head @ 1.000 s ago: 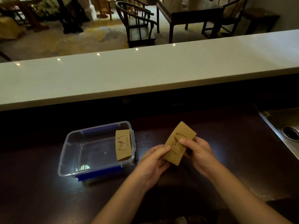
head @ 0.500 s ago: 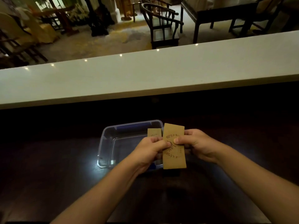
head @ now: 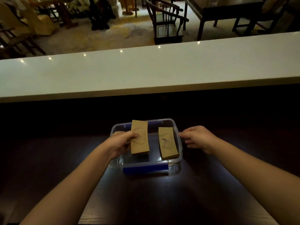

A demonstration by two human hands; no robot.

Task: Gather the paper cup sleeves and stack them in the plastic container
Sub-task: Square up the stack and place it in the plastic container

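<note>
Now that the right hand (head: 197,138) has let go, open beside the plastic container (head: 176,158) at frame centre, the left hand (head: 122,142) alone pinches a sleeve stack (head: 140,137) above it; placement looks imminent.

This looks like the service side of a café or teahouse bar. A long pale counter (head: 146,70) stands above a dark wooden worktop (head: 146,192). Beyond the counter lie dark wooden armchairs (head: 165,20) and tables (head: 227,12), with cloth-covered chairs (head: 24,21) farther left.
</note>
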